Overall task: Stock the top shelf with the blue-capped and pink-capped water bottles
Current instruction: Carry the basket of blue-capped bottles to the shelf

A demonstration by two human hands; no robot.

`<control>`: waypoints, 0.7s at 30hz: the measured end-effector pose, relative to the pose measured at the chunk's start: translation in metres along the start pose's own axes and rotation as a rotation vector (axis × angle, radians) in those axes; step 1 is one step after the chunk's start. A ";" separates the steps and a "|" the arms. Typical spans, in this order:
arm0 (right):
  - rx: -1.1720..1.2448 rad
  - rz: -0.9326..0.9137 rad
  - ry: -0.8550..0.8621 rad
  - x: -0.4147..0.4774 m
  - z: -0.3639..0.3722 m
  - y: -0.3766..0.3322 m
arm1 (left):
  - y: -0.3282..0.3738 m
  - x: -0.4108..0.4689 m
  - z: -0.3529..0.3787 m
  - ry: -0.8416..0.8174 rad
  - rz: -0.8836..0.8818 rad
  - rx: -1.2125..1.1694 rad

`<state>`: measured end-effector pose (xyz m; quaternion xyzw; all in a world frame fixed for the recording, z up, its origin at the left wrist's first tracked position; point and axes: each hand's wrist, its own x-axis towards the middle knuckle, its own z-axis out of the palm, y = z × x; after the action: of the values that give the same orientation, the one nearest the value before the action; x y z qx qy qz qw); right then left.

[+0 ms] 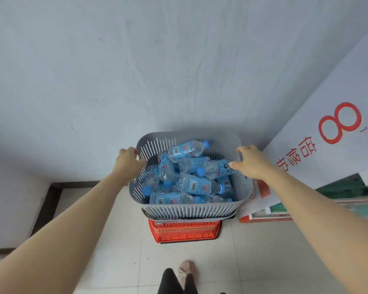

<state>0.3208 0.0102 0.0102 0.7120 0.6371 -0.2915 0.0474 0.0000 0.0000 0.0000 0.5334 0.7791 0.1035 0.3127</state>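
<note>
Left hand: at the outer left rim of the grey slatted basket, fingers curled against the top edge. Whether they actually close round the rim cannot be told from this angle.

Right hand: over the right rim, fingers spread, thumb pointing inward toward the load. Holds nothing.

Both arms reach forward, one to each side. Judgement: the symmetric placement suits lifting or steadying the whole basket rather than picking a single bottle.

Blue-capped water bottles: heaped loosely in the basket, lying on their sides at mixed angles. One bottle rests on top toward the far wall. No pink caps visible here; they may be buried or elsewhere.

The basket sits on a red crate, presumably to raise it to an easier reach, and stands close to the pale wall.

No shelf in view, so stocking is judged not yet begun.

Surroundings: a white poster with a red figure 8 leans at the right. Tiled floor below, with the person's pink shoe.
</note>
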 end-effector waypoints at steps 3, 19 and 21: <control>0.138 0.110 0.057 0.018 0.015 0.005 | -0.004 0.018 0.006 -0.041 -0.121 -0.074; 1.170 0.514 -0.011 0.059 0.030 0.028 | -0.014 0.085 0.035 -0.120 -0.533 -0.642; 1.186 0.546 0.026 0.062 0.031 0.027 | -0.014 0.088 0.033 -0.140 -0.593 -0.690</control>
<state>0.3358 0.0461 -0.0528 0.7569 0.1649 -0.5626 -0.2888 -0.0120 0.0673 -0.0664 0.1578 0.7951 0.2264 0.5400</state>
